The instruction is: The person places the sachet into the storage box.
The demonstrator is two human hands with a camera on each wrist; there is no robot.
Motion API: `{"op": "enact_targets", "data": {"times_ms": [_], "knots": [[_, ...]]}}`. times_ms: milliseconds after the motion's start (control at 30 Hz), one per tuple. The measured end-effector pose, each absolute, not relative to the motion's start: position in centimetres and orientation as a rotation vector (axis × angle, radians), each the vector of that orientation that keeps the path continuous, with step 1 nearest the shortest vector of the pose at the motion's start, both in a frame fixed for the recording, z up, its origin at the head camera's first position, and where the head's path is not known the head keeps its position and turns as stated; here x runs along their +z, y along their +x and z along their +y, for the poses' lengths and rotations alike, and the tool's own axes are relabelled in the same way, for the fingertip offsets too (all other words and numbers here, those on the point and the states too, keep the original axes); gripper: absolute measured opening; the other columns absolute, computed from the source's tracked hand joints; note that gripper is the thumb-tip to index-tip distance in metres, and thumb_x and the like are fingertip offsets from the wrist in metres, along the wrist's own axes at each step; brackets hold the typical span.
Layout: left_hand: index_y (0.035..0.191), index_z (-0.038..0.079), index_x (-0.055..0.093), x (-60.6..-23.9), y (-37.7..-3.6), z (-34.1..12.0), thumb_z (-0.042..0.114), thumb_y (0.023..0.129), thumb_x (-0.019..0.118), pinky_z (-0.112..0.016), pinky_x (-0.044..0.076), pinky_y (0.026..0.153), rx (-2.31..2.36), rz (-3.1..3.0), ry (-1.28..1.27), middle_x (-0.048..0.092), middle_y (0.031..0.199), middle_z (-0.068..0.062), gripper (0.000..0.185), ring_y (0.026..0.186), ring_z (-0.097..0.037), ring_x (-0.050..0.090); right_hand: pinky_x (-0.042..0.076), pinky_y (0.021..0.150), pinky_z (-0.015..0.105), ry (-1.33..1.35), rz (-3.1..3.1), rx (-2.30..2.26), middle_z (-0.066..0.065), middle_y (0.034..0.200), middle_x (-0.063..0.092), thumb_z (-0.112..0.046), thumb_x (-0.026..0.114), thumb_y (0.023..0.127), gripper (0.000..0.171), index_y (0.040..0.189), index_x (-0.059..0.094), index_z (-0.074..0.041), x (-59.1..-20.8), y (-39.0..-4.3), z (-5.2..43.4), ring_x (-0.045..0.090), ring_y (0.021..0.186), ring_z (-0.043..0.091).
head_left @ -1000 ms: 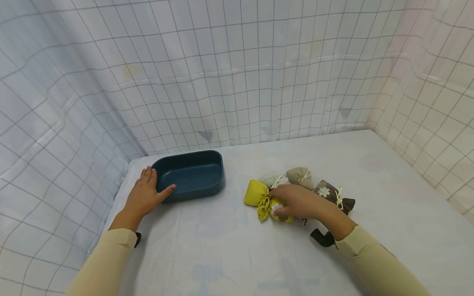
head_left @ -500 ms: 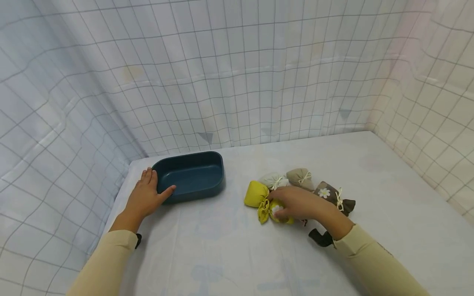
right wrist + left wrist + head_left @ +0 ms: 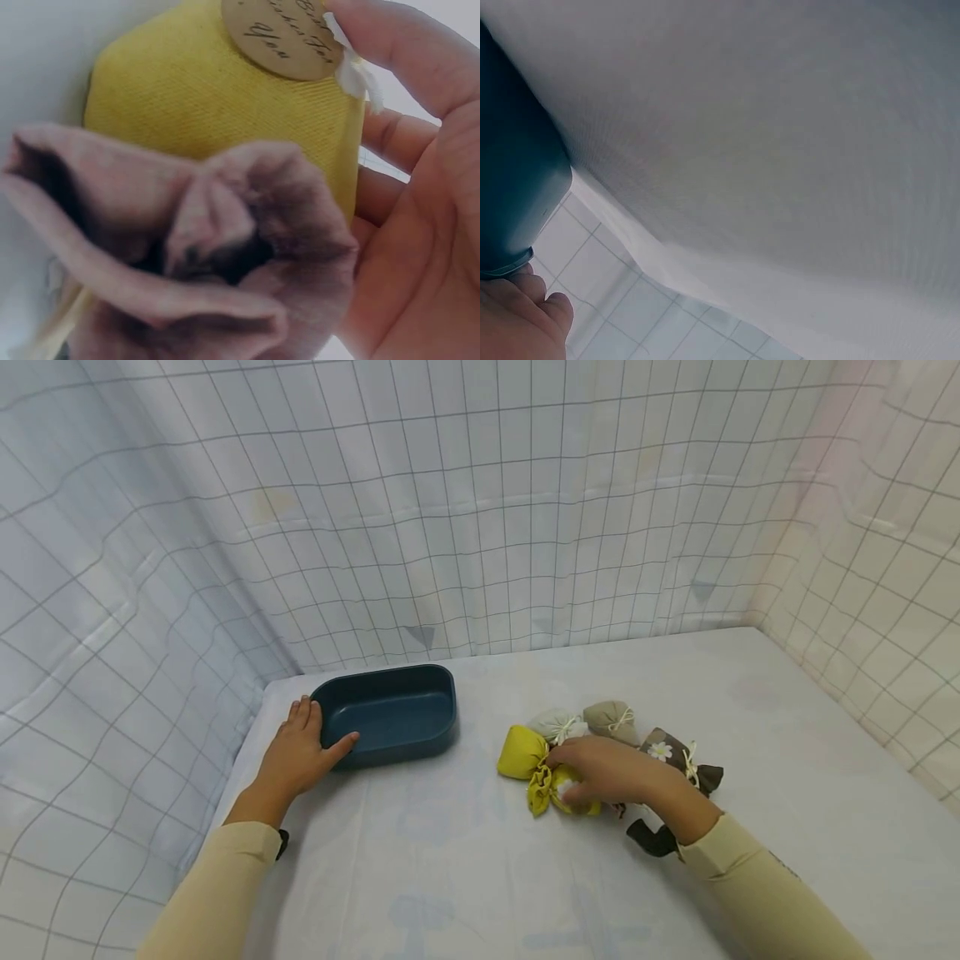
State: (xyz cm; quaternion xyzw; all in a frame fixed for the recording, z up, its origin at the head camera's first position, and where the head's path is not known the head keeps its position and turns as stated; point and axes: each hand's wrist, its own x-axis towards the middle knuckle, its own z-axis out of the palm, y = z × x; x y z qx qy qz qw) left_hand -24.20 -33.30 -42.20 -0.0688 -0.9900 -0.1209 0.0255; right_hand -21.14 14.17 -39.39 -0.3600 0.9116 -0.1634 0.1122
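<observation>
My right hand (image 3: 600, 772) curls over a small yellow cloth pouch (image 3: 558, 793) on the white table, thumb and fingers round it. In the right wrist view this yellow pouch (image 3: 225, 105) carries a round wooden tag (image 3: 281, 30), and a pink pouch's gathered neck (image 3: 217, 255) lies in front. A second yellow pouch (image 3: 520, 751) lies just to its left. My left hand (image 3: 296, 756) rests flat against the left end of a dark blue oval tray (image 3: 390, 714), thumb on its near wall. The left wrist view shows the tray's wall (image 3: 514, 187) and fingertips (image 3: 525, 311).
Cream (image 3: 555, 724), beige (image 3: 609, 716) and brown daisy-marked (image 3: 671, 753) pouches lie behind my right hand. A dark wrist strap (image 3: 651, 839) sits at my right cuff. Checked white curtains (image 3: 480, 510) close in the table on the left, back and right.
My right hand's fingers have closed a little tighter round the yellow pouch. The left hand and the tray have stayed put.
</observation>
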Motion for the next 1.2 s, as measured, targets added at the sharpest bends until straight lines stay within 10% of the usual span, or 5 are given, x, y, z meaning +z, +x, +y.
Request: {"op": "enact_targets", "data": {"times_ms": [1200], "knots": [[0.152,-0.016,0.004,-42.4,-24.3,-33.3,0.071,0.096,0.039,-0.063,0.009,0.115,-0.379,-3.068,-0.186,-0.001,0.159,-0.035,0.109,0.147,-0.047,-0.003,0.049,0.088,0.034,-1.108,2.655,-0.607,-0.009,0.111,0.067,-0.028,0.081,0.085,0.038,0.118,0.07,-0.013,-37.8,-22.2,13.6,0.058,0.095,0.008]]}}
